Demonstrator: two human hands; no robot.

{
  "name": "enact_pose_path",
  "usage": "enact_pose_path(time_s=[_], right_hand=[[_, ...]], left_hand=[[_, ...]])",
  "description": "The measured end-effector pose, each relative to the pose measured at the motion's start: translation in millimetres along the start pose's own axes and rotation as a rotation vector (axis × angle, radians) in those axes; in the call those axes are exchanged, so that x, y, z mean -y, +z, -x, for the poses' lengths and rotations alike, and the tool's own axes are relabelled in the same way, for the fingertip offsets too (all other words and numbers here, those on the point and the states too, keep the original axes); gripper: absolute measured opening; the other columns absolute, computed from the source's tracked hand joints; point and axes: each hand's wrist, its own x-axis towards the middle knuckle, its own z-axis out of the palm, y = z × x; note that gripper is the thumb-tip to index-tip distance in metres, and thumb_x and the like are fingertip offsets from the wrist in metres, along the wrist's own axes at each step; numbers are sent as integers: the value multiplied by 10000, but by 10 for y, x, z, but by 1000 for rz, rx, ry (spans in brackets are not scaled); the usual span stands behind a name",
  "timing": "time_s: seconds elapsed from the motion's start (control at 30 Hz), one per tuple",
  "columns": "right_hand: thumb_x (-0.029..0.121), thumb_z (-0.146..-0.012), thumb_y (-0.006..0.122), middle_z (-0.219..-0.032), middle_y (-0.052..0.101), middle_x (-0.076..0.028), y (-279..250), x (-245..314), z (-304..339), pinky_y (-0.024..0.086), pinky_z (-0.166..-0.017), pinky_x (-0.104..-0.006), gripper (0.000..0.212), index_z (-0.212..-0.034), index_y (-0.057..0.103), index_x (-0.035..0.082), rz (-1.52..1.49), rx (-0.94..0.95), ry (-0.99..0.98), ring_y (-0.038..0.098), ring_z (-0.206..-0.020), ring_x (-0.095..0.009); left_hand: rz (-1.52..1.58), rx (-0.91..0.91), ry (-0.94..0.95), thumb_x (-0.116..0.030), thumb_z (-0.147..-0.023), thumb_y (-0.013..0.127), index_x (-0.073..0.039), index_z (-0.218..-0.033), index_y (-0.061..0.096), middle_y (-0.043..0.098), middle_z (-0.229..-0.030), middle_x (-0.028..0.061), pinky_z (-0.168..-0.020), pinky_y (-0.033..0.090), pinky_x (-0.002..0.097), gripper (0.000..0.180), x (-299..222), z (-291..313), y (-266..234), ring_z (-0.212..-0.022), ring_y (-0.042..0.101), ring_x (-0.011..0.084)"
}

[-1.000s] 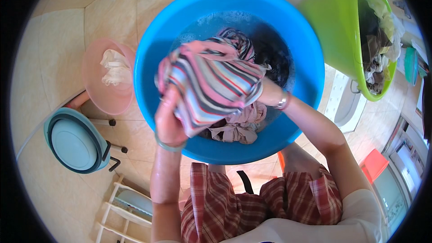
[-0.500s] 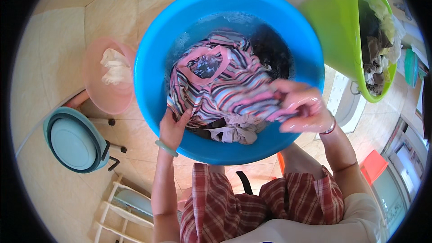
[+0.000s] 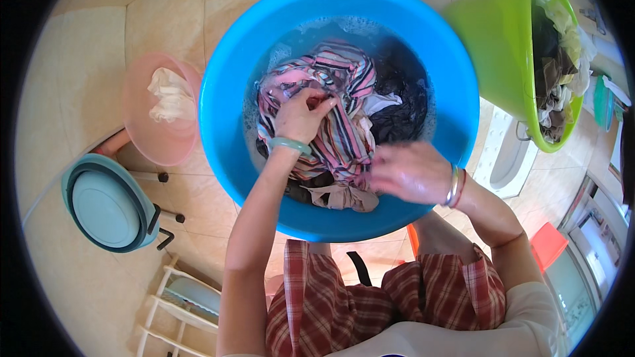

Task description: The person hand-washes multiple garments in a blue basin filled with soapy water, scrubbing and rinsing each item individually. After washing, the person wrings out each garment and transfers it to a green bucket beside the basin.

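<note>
A striped shirt (image 3: 337,133) in pink, black and white lies bunched in soapy water inside a large blue basin (image 3: 225,152). My left hand (image 3: 301,118), with a pale green bangle at its wrist, pinches the shirt near its pink collar. At the shirt's lower right end is my right hand (image 3: 415,173), slightly blurred, its fingers closed on the gathered fabric; its fingertips are partly hidden. Dark wet clothing (image 3: 402,109) floats to the right of the shirt. A pale beige cloth (image 3: 344,199) lies at the basin's near side.
A green bucket (image 3: 489,39) full of clothes stands at the far right, beside a white squat-toilet pan (image 3: 506,158). On the left are a pink basin (image 3: 142,135) holding white cloth and a teal folding basin (image 3: 106,205). A wooden rack (image 3: 178,314) stands lower left.
My left hand has moved up and right from the basin's near rim onto the shirt. My right hand has moved lower and leftward, and the spread-out shirt is now more bunched, its collar opening collapsed.
</note>
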Motion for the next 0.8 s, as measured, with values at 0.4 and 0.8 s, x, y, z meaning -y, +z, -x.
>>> enact_pose_path(time_s=[0.4,0.8], right_hand=[[224,-838,694,-1013,639,-106,363,-1020,-964,466,-897,-417,293,-1067,620,57,-16,-594,226,596,-919,-331],[195,-947,572,-889,609,-5,194,-355,-445,474,-750,-254,153,-1019,586,61,-1771,-431,216,595,-802,-101]], left_hand=[[1265,674,12,-71,-901,609,-36,-981,569,587,-887,78,-811,473,307,96,-742,1131,-459,-848,598,174],[1037,242,-487,-316,-951,642,-28,-1195,610,664,-1076,40,-866,480,262,379,-86,351,98,-969,601,96]])
